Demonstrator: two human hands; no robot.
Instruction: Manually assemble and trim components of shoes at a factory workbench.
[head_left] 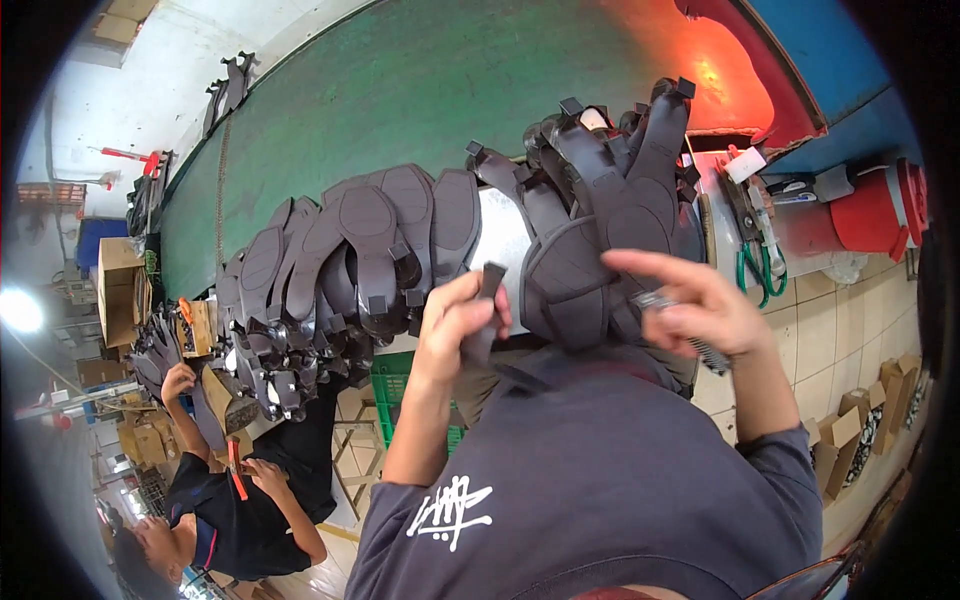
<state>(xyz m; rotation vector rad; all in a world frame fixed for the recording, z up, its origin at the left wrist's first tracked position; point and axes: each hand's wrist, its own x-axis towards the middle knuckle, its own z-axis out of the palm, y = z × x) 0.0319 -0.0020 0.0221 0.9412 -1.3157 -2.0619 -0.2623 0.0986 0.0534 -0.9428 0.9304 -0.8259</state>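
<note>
My left hand is closed around a dark narrow piece, its squared end rising above the thumb. What kind of piece it is, I cannot make out. My right hand stretches its index finger left across the dark shoe soles, while the other fingers curl round a small metallic tool with a ribbed dark part. Blur hides the tool's kind. Just beyond my hands lies a heap of dark heeled shoes, soles up, square heel tips showing. More such shoes lie overlapped to the left.
A green-topped table stretches behind the shoes. Right of them are green-handled scissors and a red container. At lower left a co-worker holds an orange-red tool. A green crate stands below; open cartons line the right floor.
</note>
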